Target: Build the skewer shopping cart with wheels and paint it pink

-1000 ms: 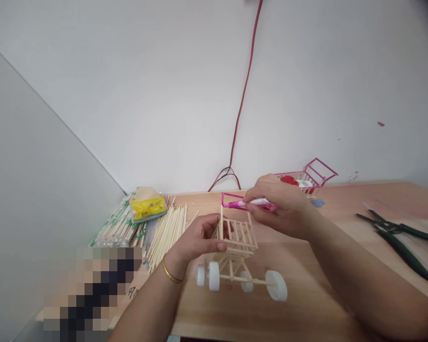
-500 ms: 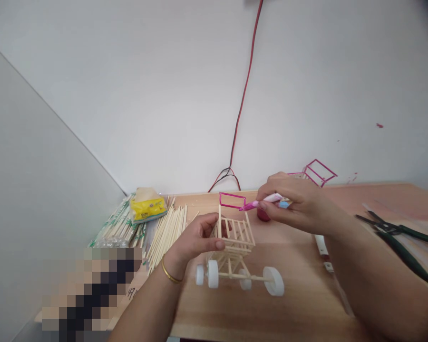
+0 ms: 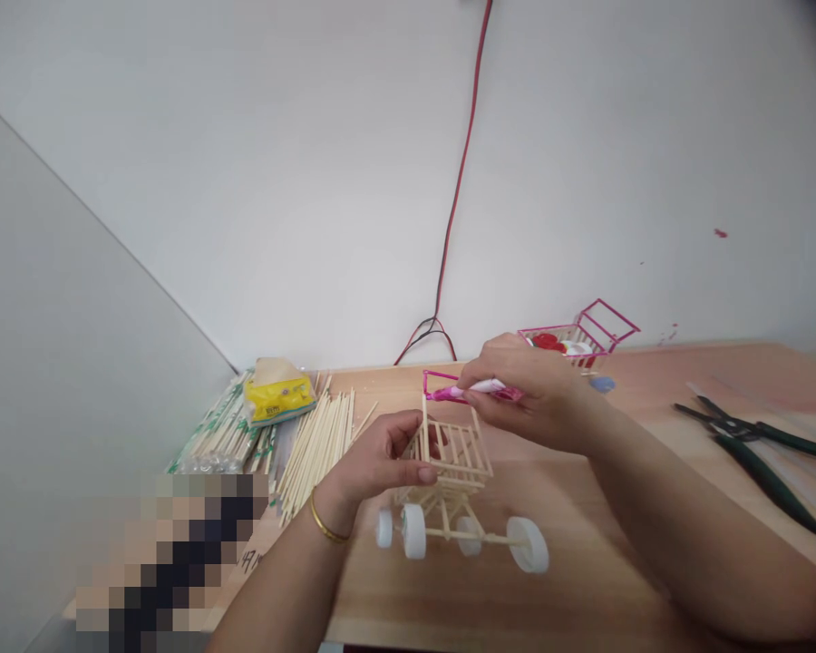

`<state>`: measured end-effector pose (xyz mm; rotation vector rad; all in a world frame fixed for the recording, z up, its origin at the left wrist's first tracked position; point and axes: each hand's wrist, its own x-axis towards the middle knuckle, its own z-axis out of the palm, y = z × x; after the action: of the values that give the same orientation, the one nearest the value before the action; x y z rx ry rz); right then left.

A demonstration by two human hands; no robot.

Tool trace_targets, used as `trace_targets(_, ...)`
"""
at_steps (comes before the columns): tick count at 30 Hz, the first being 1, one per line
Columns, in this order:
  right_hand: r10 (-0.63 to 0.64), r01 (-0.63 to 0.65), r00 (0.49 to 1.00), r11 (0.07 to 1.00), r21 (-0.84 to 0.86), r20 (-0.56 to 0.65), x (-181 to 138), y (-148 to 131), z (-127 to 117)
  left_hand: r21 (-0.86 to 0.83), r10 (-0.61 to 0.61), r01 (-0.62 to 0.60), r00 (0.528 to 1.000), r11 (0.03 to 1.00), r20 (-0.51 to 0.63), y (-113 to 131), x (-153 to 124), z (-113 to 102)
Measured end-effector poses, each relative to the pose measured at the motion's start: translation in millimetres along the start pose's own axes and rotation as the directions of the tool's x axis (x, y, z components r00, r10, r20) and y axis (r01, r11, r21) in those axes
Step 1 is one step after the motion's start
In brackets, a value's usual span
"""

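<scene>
My left hand [image 3: 398, 453] is closed around the left side of a small wooden-stick cart [image 3: 454, 458] with white wheels, thumb on the near edge. Plain sticks make up its basket, while the handle frame [image 3: 439, 374] at the top is magenta. A paintbrush [image 3: 476, 388] with a white handle and magenta end is pinched in my right hand [image 3: 523, 385]. Its tip touches the handle frame near the left corner. My right fingers hide the frame's right part.
A second cart [image 3: 578, 345] with magenta edges, holding red and white things, stands by the wall. Loose wooden sticks [image 3: 323, 444], bagged sticks [image 3: 221, 431] and a yellow tissue pack [image 3: 280, 399] lie left. Green-handled pliers [image 3: 748, 435] lie right, near a blue piece [image 3: 603, 384].
My right hand has moved left, taking the brush tip along the magenta frame from its right corner toward the left. The cart has shifted slightly right in view, still in my left hand.
</scene>
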<state>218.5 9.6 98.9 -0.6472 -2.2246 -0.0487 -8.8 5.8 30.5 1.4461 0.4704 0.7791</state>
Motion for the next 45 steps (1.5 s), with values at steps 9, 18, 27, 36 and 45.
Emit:
trace_targets(9, 0.046, -0.044, 0.998, 0.997, -0.068, 0.032, -7.9, 7.9, -15.3, 0.009, 0.028, -0.028, 0.999, 1.000, -0.040, -2.4, -2.0, -4.5)
trace_targets(18, 0.060, -0.060, 0.998, 0.998, -0.020, 0.011, -11.1, 14.3, -25.6, -0.041, 0.040, -0.042, 0.998, 0.998, -0.046, -3.3, -2.7, -7.2)
trace_targets(27, 0.047, -0.046, 0.999, 0.998, -0.041, 0.008, -6.4, 9.6, -13.6, -0.020, 0.023, -0.024, 0.999, 1.000, -0.034, -3.3, -2.8, -7.2)
trace_targets(36, 0.039, -0.039, 0.999, 0.998, -0.048, -0.010, -8.4, 10.9, -18.4, -0.057, 0.036, -0.038, 0.999, 0.998, -0.032, -7.7, -2.4, -10.7)
trace_targets(45, 0.158, -0.164, 0.982, 0.985, -0.050, -0.104, -14.8, 16.0, -33.0, -0.135, 0.071, -0.087, 0.990, 0.987, -0.122, -12.3, -2.3, -14.9)
